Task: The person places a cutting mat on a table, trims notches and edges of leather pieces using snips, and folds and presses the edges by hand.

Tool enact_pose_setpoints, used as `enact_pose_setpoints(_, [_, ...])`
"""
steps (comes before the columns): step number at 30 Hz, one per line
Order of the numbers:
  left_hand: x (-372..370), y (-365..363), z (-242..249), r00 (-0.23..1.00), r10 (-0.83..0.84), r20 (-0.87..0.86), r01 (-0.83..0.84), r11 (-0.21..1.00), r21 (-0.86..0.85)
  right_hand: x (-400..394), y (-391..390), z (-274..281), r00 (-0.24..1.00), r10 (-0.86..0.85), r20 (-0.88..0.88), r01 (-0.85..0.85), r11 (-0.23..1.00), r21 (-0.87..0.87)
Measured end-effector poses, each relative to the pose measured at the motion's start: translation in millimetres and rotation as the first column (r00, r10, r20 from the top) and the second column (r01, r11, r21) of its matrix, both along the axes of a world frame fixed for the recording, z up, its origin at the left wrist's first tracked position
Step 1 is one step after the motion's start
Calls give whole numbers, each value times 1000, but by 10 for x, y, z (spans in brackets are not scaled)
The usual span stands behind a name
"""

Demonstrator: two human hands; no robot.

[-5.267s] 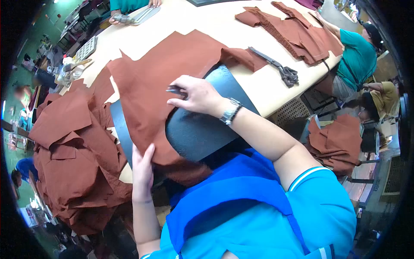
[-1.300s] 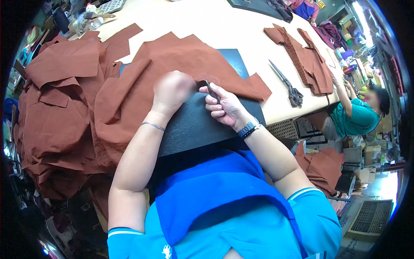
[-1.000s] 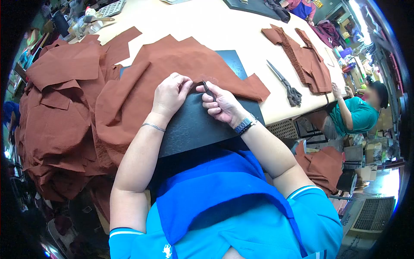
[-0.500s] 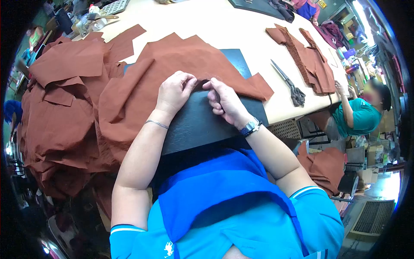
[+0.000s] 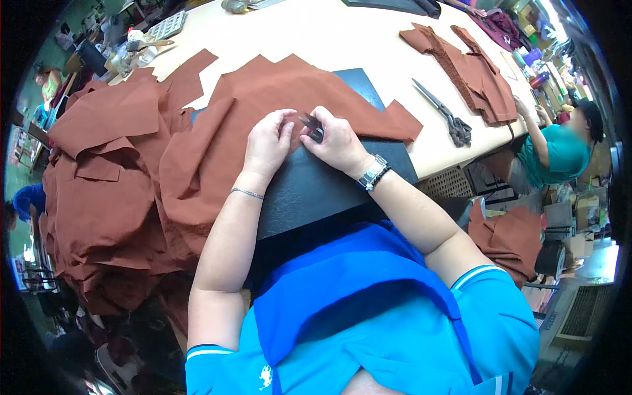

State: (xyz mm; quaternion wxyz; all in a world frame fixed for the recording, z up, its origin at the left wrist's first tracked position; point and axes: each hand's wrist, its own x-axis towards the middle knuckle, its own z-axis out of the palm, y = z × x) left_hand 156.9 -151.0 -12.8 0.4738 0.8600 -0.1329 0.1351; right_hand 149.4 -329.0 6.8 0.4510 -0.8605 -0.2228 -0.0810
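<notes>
Rust-brown fabric point(image 5: 263, 89) lies spread over a dark board point(image 5: 316, 187) in front of me. My left hand point(image 5: 266, 145) is closed in a pinch at the near edge of this fabric; the exact bit between its fingertips is partly hidden. Close beside it, my right hand point(image 5: 339, 141) is wrapped round small dark thread snips point(image 5: 308, 121). Their pointed tips face my left fingertips, over the cloth. Most of the snips' body is covered by the fingers.
A heap of rust-brown fabric point(image 5: 105, 204) hangs over the table edge at left. Large scissors point(image 5: 438, 108) and cut brown pieces point(image 5: 484, 82) lie at right. A co-worker in a green top point(image 5: 559, 155) sits there. A brush point(image 5: 148, 45) and calculator point(image 5: 168, 26) are at far left.
My right hand has turned over and come closer to my left, and the snips' tips now show. My left hand stays at the fabric edge. The whole view has shifted slightly.
</notes>
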Motion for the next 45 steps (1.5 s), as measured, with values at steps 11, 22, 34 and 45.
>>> enact_pose_setpoints(11, [9, -12, 11, 998, 18, -62, -22, 998, -58, -55, -52, 11, 962, 158, 225, -91, 956, -280])
enact_pose_setpoints(22, [-53, 74, 255, 966, -179, -184, 204, 971, 123, 63, -814, 259, 962, -168, 217, 204, 966, -159])
enact_pose_setpoints(34, [212, 605, 172, 990, 61, -131, 50, 708, 704, 430, -2204, -28, 821, -422, 384, 565, 692, -448])
enact_pose_setpoints(45, [352, 832, 275, 965, -28, -261, 126, 921, 368, -486, -484, 225, 988, 64, 143, 17, 863, -504])
